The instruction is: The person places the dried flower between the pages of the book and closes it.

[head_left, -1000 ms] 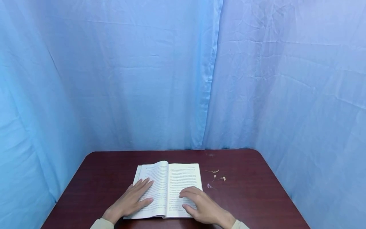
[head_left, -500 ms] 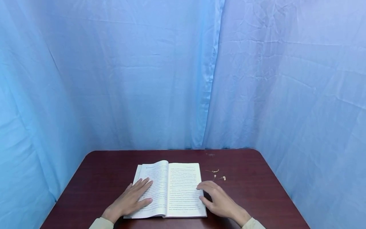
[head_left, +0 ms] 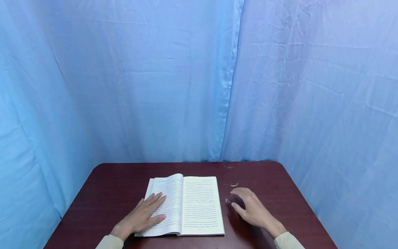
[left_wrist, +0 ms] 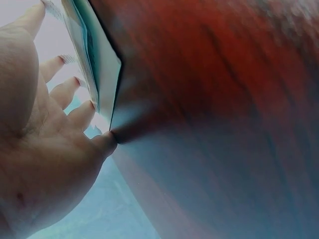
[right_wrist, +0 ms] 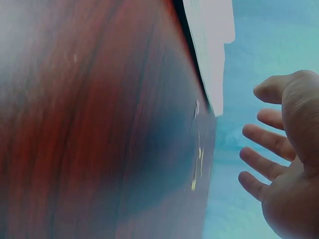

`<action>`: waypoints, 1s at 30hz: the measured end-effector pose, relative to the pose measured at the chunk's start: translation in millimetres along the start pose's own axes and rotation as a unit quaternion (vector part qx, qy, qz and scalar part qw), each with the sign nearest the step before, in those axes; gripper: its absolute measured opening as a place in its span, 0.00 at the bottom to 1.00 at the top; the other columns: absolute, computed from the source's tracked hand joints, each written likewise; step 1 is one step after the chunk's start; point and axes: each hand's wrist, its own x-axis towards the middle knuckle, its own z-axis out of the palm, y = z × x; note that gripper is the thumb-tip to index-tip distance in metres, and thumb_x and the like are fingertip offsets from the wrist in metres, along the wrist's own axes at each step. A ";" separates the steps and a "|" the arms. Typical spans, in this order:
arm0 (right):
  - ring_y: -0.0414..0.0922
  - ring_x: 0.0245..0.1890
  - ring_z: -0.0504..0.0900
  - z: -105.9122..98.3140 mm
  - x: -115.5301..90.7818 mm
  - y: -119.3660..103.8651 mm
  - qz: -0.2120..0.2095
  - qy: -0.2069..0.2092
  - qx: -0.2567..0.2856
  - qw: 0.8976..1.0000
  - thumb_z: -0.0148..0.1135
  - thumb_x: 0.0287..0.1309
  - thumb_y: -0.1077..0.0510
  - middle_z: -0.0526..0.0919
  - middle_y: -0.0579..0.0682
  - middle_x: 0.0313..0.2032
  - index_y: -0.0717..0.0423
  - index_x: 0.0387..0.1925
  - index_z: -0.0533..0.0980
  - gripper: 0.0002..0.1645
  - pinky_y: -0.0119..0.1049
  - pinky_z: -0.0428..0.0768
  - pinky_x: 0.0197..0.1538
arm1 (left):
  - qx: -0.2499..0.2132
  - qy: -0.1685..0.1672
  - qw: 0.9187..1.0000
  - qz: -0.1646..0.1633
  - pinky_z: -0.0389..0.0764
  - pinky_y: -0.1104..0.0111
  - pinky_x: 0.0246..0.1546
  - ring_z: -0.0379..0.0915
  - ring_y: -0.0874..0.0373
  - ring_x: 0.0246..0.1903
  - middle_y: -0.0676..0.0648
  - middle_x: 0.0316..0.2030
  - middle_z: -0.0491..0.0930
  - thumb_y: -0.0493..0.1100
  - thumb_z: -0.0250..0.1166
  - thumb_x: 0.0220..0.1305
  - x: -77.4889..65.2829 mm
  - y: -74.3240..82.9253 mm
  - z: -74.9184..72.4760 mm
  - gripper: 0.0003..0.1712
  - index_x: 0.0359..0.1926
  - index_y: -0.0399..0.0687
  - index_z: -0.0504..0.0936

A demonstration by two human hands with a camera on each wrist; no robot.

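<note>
On the table [head_left: 112, 186], the left hand [head_left: 141, 216] lies spread on a book [head_left: 200, 205], the relaxed right hand [head_left: 253, 211] partly hiding probable flowers [head_left: 227, 200].

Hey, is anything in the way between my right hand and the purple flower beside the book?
Nothing visible: your right hand is just right of the purple flower, with no object showing between them.

Head view: bright | wrist views: hazy — tabletop [left_wrist: 214, 89] glare, soft shadow
</note>
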 end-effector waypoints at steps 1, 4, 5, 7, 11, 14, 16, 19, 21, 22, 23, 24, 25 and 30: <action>0.56 0.66 0.87 -0.9 -0.1 2.2 0.009 -0.003 0.003 1.000 0.81 0.66 0.60 0.91 0.55 0.60 0.58 0.61 0.87 0.23 0.59 0.88 0.67 | 0.001 0.000 1.000 0.000 0.54 0.21 0.83 0.56 0.29 0.88 0.38 0.87 0.65 0.66 0.64 0.82 0.2 -0.2 0.0 0.44 0.87 0.50 0.69; 0.57 0.67 0.87 -3.2 -0.3 7.7 0.026 -0.009 0.006 1.000 0.80 0.67 0.61 0.91 0.56 0.61 0.57 0.62 0.87 0.23 0.61 0.87 0.67 | 0.001 -0.001 1.000 0.000 0.54 0.21 0.83 0.56 0.29 0.88 0.38 0.87 0.65 0.66 0.64 0.82 0.5 -0.3 -0.2 0.45 0.87 0.50 0.69; 0.58 0.67 0.87 -3.7 -0.3 9.5 0.030 -0.011 0.007 0.999 0.80 0.67 0.61 0.91 0.56 0.61 0.57 0.62 0.87 0.23 0.61 0.87 0.67 | -0.001 -0.001 1.000 -0.001 0.54 0.21 0.83 0.56 0.29 0.88 0.38 0.87 0.65 0.66 0.64 0.82 0.7 -0.5 -0.1 0.45 0.87 0.50 0.69; 0.58 0.66 0.87 -4.3 -0.2 12.9 0.039 -0.017 0.008 0.999 0.80 0.68 0.61 0.91 0.55 0.61 0.58 0.62 0.87 0.23 0.61 0.87 0.67 | -0.001 -0.003 1.000 -0.002 0.54 0.21 0.83 0.55 0.29 0.88 0.39 0.88 0.65 0.67 0.63 0.82 1.2 -0.5 -0.3 0.45 0.87 0.50 0.68; 0.56 0.65 0.87 -3.6 -0.2 18.8 0.061 -0.031 0.003 0.998 0.80 0.68 0.60 0.90 0.53 0.60 0.58 0.62 0.87 0.22 0.60 0.87 0.65 | -0.004 -0.006 1.000 -0.004 0.53 0.21 0.83 0.54 0.29 0.88 0.38 0.88 0.64 0.67 0.63 0.82 1.7 -0.5 -0.8 0.46 0.88 0.50 0.68; 0.55 0.62 0.87 -1.2 -1.0 23.2 0.070 -0.039 -0.002 0.997 0.80 0.68 0.60 0.91 0.52 0.58 0.58 0.61 0.87 0.22 0.59 0.88 0.63 | -0.008 -0.006 1.000 -0.003 0.53 0.21 0.83 0.54 0.28 0.88 0.38 0.88 0.65 0.67 0.64 0.81 1.6 -0.1 -1.6 0.45 0.87 0.49 0.68; 0.54 0.60 0.87 1.6 -2.0 26.3 0.073 -0.045 -0.005 0.996 0.80 0.67 0.59 0.91 0.51 0.56 0.58 0.61 0.87 0.22 0.57 0.88 0.62 | -0.008 -0.006 1.000 -0.001 0.53 0.21 0.83 0.55 0.28 0.88 0.38 0.87 0.65 0.67 0.64 0.81 1.3 0.4 -2.3 0.45 0.87 0.49 0.68; 0.53 0.57 0.88 5.9 -3.8 30.3 0.072 -0.055 -0.002 0.996 0.81 0.66 0.58 0.91 0.49 0.54 0.57 0.59 0.87 0.21 0.55 0.88 0.61 | -0.009 -0.007 1.000 -0.002 0.53 0.21 0.83 0.54 0.28 0.88 0.38 0.87 0.65 0.67 0.64 0.81 1.5 0.6 -2.3 0.46 0.87 0.49 0.68; 0.50 0.54 0.88 8.3 -4.5 31.6 0.073 -0.062 0.007 0.995 0.81 0.66 0.57 0.91 0.48 0.51 0.56 0.57 0.87 0.20 0.51 0.88 0.59 | -0.011 -0.009 1.000 -0.004 0.52 0.21 0.83 0.54 0.28 0.88 0.38 0.88 0.64 0.67 0.64 0.81 1.5 0.8 -2.2 0.46 0.87 0.49 0.68; 0.49 0.53 0.88 9.3 -4.7 32.0 0.073 -0.066 0.012 0.995 0.82 0.67 0.56 0.91 0.47 0.50 0.55 0.56 0.87 0.19 0.49 0.89 0.57 | -0.012 -0.010 1.000 -0.005 0.52 0.21 0.83 0.54 0.28 0.88 0.38 0.88 0.64 0.67 0.64 0.81 1.5 0.8 -2.0 0.46 0.87 0.49 0.68; 0.47 0.51 0.88 10.2 -4.7 32.3 0.075 -0.071 0.019 0.995 0.82 0.67 0.56 0.90 0.46 0.49 0.54 0.54 0.88 0.18 0.46 0.88 0.55 | -0.014 -0.011 1.000 -0.007 0.52 0.21 0.83 0.54 0.28 0.88 0.37 0.88 0.64 0.67 0.64 0.81 1.4 0.8 -1.9 0.46 0.87 0.49 0.68; 0.45 0.49 0.87 11.1 -4.5 32.3 0.076 -0.074 0.025 0.994 0.82 0.67 0.55 0.89 0.46 0.47 0.53 0.53 0.88 0.17 0.44 0.88 0.53 | -0.016 -0.012 1.000 -0.007 0.51 0.20 0.83 0.54 0.28 0.88 0.37 0.88 0.64 0.67 0.64 0.81 1.3 0.9 -2.1 0.46 0.87 0.49 0.68; 0.44 0.47 0.86 12.1 -4.0 32.3 0.079 -0.077 0.029 0.993 0.82 0.67 0.55 0.89 0.45 0.46 0.53 0.52 0.87 0.15 0.42 0.87 0.51 | -0.017 -0.012 1.000 -0.008 0.51 0.20 0.83 0.54 0.28 0.88 0.37 0.88 0.64 0.67 0.64 0.81 1.1 1.0 -2.1 0.46 0.87 0.49 0.68; 0.40 0.43 0.81 16.6 -1.3 30.1 0.096 -0.092 0.033 0.990 0.82 0.67 0.56 0.85 0.42 0.41 0.49 0.45 0.87 0.10 0.38 0.83 0.47 | -0.014 -0.007 1.000 -0.012 0.50 0.21 0.84 0.53 0.29 0.89 0.38 0.88 0.64 0.67 0.64 0.81 0.1 1.6 -2.1 0.46 0.87 0.49 0.68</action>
